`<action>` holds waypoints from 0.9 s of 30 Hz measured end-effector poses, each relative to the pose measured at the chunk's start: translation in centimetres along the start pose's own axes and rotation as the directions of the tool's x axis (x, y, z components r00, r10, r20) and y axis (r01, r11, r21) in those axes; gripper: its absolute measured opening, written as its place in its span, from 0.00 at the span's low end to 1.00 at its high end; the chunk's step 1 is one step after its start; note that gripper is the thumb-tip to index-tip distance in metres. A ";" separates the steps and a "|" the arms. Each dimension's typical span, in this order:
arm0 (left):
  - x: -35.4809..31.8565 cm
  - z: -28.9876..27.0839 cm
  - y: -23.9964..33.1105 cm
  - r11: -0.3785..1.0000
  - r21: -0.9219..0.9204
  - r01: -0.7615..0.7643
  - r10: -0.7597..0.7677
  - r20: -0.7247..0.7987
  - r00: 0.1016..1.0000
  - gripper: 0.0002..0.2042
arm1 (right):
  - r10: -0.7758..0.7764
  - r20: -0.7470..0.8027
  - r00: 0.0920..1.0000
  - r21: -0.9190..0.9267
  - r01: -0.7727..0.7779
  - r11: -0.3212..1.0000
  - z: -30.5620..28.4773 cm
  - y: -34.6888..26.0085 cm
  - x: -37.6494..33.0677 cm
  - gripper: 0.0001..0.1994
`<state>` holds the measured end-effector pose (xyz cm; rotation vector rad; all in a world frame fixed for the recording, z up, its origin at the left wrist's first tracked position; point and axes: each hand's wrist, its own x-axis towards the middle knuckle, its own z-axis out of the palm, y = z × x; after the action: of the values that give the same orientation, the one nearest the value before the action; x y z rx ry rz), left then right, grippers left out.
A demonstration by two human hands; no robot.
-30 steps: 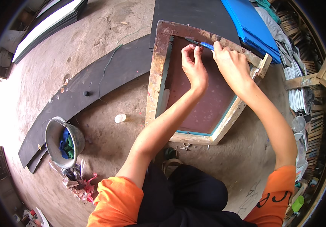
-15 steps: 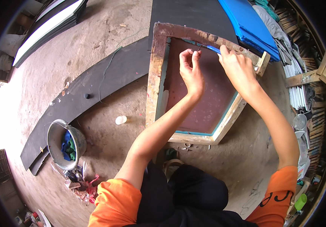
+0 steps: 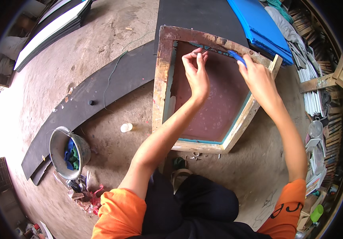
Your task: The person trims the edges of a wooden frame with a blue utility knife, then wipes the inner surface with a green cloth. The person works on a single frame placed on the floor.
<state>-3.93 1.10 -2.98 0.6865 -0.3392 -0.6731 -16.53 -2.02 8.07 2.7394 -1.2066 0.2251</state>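
Observation:
A wooden screen-printing frame (image 3: 161,79) lies in front of me, with reddish-brown mesh (image 3: 215,95) and teal edging inside it. Over the mesh's far left part, my left hand (image 3: 196,73) is raised, thumb and fingers pinching a thin dark strip (image 3: 206,50). My right hand (image 3: 257,75) is closed round a slim blue tool (image 3: 237,58) near the far right rail. That tool's tip points left toward the strip, with a gap between them. Its exact kind is not clear, as my fingers cover part of it.
Blue sheets (image 3: 259,32) are stacked beyond the frame. A long black sheet (image 3: 99,93) curves across the floor at left. A bucket (image 3: 84,155) with blue and green cloths stands near scraps. A small pale bottle (image 3: 126,127) is on the floor. Slatted wood lines the right side.
My right hand has moved right and slightly nearer with the blue tool, away from my left hand. My left hand has shifted slightly left, still pinching.

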 end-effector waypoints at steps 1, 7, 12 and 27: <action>0.1 0.1 0.1 0.997 -0.076 0.019 -0.018 0.014 1.000 0.07 | 0.028 0.005 1.000 0.031 -0.029 0.999 -0.3 0.2 -0.4 0.12; -0.2 1.9 0.7 0.997 0.028 0.068 -0.065 -0.080 0.995 0.19 | 0.101 0.046 0.994 0.054 -0.104 0.993 -0.4 0.7 -0.8 0.14; 1.0 2.4 0.1 0.966 0.206 0.157 -0.124 -0.164 0.979 0.19 | 0.098 0.042 0.994 0.104 -0.102 0.989 -0.2 1.0 -0.1 0.15; 1.6 2.5 -0.2 0.977 0.043 0.211 -0.201 -0.166 0.965 0.10 | 0.103 0.045 0.994 0.134 -0.108 0.985 0.2 1.1 0.2 0.14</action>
<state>-4.08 -1.23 -1.13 0.8356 -0.1400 -0.8017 -17.20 -2.94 8.02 2.8089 -1.3982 0.2786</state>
